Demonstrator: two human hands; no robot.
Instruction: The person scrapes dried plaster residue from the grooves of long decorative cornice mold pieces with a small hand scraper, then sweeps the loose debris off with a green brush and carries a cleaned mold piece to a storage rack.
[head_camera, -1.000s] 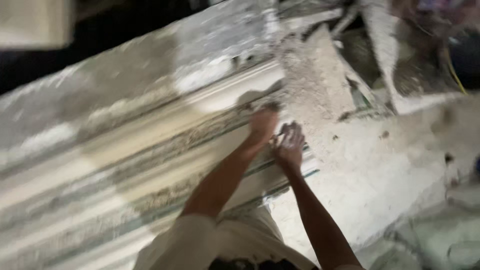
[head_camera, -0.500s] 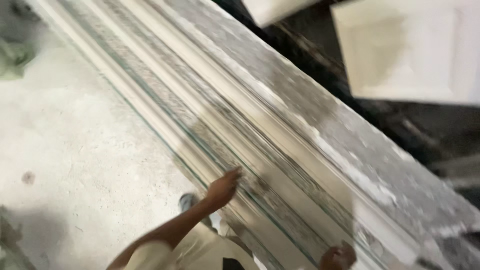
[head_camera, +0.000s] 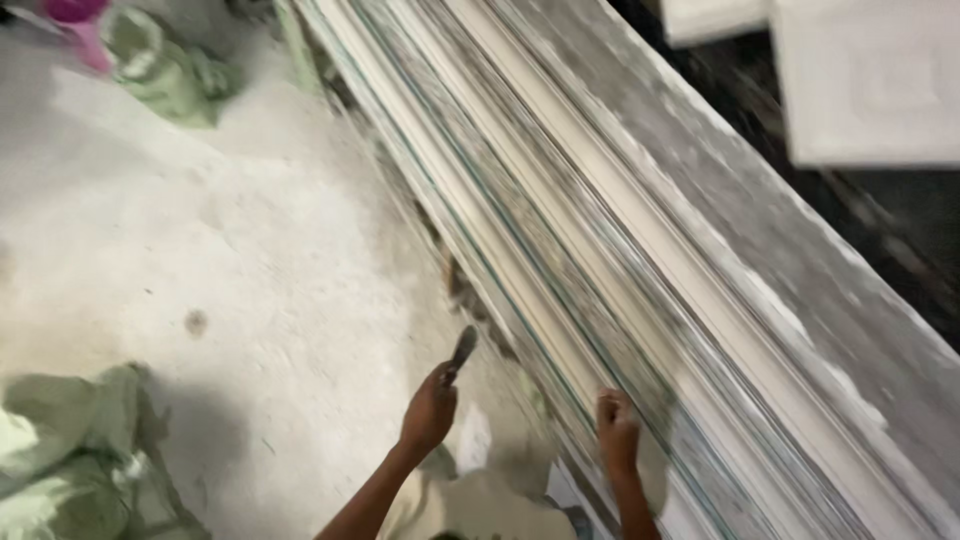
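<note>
A long plaster-coated moulding bench (head_camera: 640, 250) with parallel grooves runs diagonally from the upper left to the lower right. My left hand (head_camera: 430, 408) is over the dusty floor beside the bench's near edge and grips a small flat-bladed scraper (head_camera: 463, 348) that points up and away. My right hand (head_camera: 617, 432) rests with fingers curled on the bench's grooved top near its near edge. Whether it holds anything is not visible.
Dusty white floor (head_camera: 200, 260) lies left of the bench. Green sacks sit at the lower left (head_camera: 70, 460) and upper left (head_camera: 165, 65), with a pink object (head_camera: 80, 20) at the top left. White cast panels (head_camera: 865, 80) lie at the upper right on dark ground.
The view has swung from one end of the bench to the other. My left hand has come off the bench and now holds a scraper over the floor; my right hand rests on the grooves.
</note>
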